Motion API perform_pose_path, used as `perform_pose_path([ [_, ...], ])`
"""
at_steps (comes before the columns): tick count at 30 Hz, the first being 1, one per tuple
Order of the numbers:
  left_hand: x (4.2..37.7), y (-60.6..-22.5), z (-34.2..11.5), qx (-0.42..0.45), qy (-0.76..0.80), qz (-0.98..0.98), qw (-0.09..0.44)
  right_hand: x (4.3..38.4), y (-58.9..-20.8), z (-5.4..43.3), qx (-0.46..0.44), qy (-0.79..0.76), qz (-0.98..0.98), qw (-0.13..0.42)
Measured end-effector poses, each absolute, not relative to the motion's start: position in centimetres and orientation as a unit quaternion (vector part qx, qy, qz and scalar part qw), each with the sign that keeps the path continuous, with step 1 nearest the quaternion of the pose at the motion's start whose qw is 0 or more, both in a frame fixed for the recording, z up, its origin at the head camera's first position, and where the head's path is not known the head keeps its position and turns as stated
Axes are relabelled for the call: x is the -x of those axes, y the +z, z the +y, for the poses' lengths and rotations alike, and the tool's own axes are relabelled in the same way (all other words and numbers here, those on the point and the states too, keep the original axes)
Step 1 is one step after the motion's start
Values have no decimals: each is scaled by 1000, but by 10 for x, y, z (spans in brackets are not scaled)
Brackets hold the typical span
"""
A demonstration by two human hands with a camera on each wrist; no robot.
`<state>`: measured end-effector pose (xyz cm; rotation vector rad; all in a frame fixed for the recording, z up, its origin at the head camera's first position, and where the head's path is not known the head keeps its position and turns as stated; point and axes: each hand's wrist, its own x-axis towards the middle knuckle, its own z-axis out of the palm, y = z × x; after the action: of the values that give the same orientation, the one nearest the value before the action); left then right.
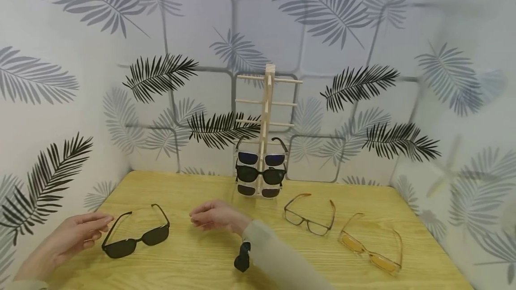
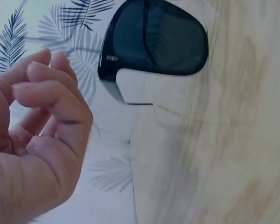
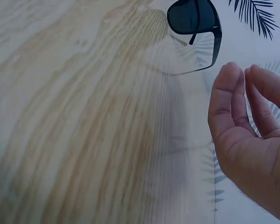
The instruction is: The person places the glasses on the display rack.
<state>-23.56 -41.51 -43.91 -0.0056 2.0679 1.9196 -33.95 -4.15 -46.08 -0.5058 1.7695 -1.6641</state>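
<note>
The sunglasses (image 1: 139, 239) rest front-left of the rack (image 1: 266, 111), long axis crosswise with the right end nearer the rack, between the left hand (image 1: 76, 236), just beside them, and the farther right hand (image 1: 219, 216), both loosely curled, holding nothing.

Black sunglasses (image 1: 130, 244), yellow bench (image 1: 201, 263) with wavy wood lines, white wall (image 1: 197, 17) with gray and black feathery leaves (image 1: 159, 76), pale wood rack (image 1: 266, 102), orange glasses (image 1: 378, 260), dark-rimmed glasses (image 1: 305, 221) with orange tips (image 1: 305, 194), light green sleeve (image 1: 274, 249)
</note>
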Motion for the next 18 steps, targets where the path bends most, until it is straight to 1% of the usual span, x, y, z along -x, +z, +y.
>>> perform_pose_path([
  [5,232,-445,-424,1,663,728,176,337,-461,-53,205,-647,652,339],
  [11,234,-455,-427,18,664,729,164,331,-458,-70,214,-631,656,354],
  [18,236,-461,-425,-2,678,711,189,326,-456,-82,199,-638,658,346],
])
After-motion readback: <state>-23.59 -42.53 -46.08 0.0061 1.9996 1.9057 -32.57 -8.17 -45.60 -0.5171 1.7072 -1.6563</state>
